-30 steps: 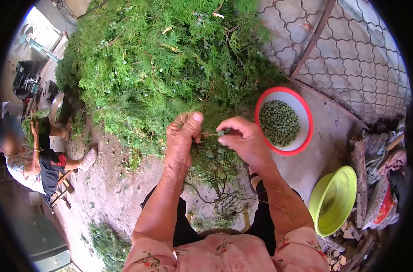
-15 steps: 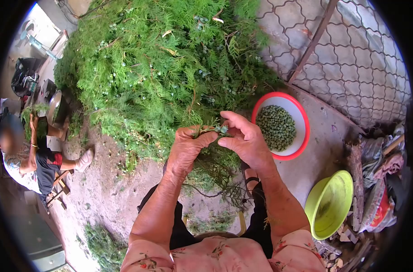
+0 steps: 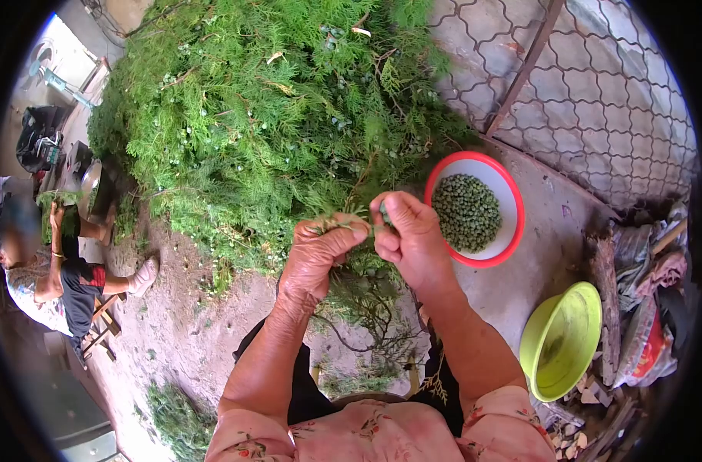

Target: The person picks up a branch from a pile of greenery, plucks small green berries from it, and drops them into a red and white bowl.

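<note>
My left hand is closed on a green conifer sprig, its thumb and fingers pinching the stem. Close beside it, my right hand is curled with the thumb against the fingers, and blue-green seed cones show partly in its grip; how many is hidden. Just beyond both hands rises a large heap of cut conifer branches dotted with pale cones. To the right of my right hand stands a white basin with a red rim, holding a pile of small green cones.
A yellow-green tub leans at the right near firewood and bags. Wire mesh borders the upper right. At left, another person sits on a stool holding greenery. Loose branches lie at lower left.
My right hand has turned and curled its fingers in around the cones, which it was reaching for on the sprig. My left hand keeps its pinch in nearly the same place.
</note>
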